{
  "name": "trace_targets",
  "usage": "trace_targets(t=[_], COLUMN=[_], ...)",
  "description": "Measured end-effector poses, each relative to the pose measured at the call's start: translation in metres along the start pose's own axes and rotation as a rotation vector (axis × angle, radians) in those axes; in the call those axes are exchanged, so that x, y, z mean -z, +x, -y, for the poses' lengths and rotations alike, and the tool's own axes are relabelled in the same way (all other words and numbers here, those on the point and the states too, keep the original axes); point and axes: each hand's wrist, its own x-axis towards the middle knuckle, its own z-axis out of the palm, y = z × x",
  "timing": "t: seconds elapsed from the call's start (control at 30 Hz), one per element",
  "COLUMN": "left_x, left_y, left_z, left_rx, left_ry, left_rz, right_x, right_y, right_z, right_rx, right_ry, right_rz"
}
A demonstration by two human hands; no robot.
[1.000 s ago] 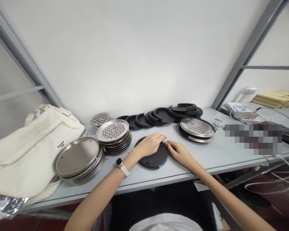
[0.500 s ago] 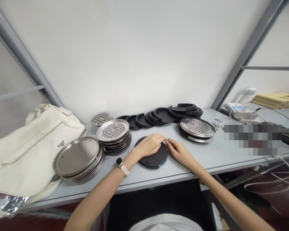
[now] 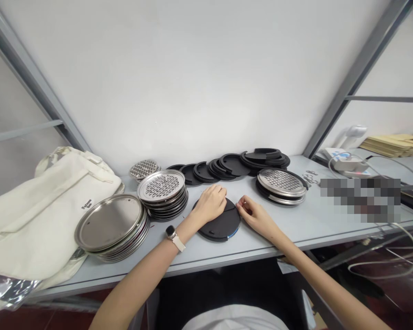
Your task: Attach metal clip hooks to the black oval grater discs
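A black round base (image 3: 216, 228) lies flat at the front of the table, a thin line across its top and a bluish strip on its right front rim. My left hand (image 3: 211, 202) rests over its upper left part with curled fingers, holding it; the fingertips are partly hidden. At the right rim, my right hand (image 3: 252, 211) pinches the edge with thumb and forefinger. Left of them is a stack topped by a metal grater disc (image 3: 161, 185). To the right, a slotted metal disc (image 3: 281, 181) sits in a black holder.
Plain metal plates (image 3: 112, 222) are stacked at the left, beside a cream cloth bag (image 3: 51, 206). Black round bases (image 3: 234, 164) line the wall. Small metal parts (image 3: 309, 178) lie to the right. A grey post (image 3: 351, 87) rises there, with a white device (image 3: 347, 160) beyond.
My left hand has drawn back slightly left, away from my right fingers, uncovering more of the base. The shiny piece seen between the hands no longer shows.
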Motion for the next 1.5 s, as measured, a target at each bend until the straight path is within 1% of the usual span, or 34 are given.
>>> trace_targets(t=[0.2,0.27,0.43,0.53,0.7,0.83,1.0,1.1,1.3,1.5], left_x=[0.006,0.009,0.009,0.009,0.013,0.012,0.010,0.010,0.010,0.009], left_y=[-0.004,-0.007,-0.011,-0.010,-0.006,-0.005,-0.004,-0.005,-0.005,-0.005], left_z=[-0.004,-0.005,-0.003,-0.002,-0.003,-0.002,0.000,0.001,0.002,0.002], left_rx=[0.036,0.030,-0.067,-0.099,-0.170,-0.190,-0.173,-0.191,-0.204,-0.216], left_ry=[0.007,0.001,-0.132,-0.194,-0.290,-0.298,-0.263,-0.233,-0.207,-0.220], left_rz=[0.018,0.043,0.244,0.297,0.327,0.340,0.339,0.341,0.365,0.358], right_x=[0.000,0.000,0.001,0.001,0.000,0.000,0.001,0.001,0.003,0.004], right_y=[0.002,0.002,0.004,0.004,0.003,0.002,0.002,0.002,0.001,0.000], right_z=[-0.008,-0.009,-0.012,-0.013,-0.010,-0.008,-0.011,-0.011,-0.003,0.001], right_rx=[-0.028,-0.028,-0.018,-0.007,0.010,0.018,0.030,0.025,0.038,0.070], right_ry=[0.026,0.017,-0.029,-0.047,-0.073,-0.080,-0.068,-0.061,-0.064,-0.130], right_rz=[-0.050,-0.071,-0.115,-0.090,-0.009,0.026,0.039,0.061,0.087,0.081])
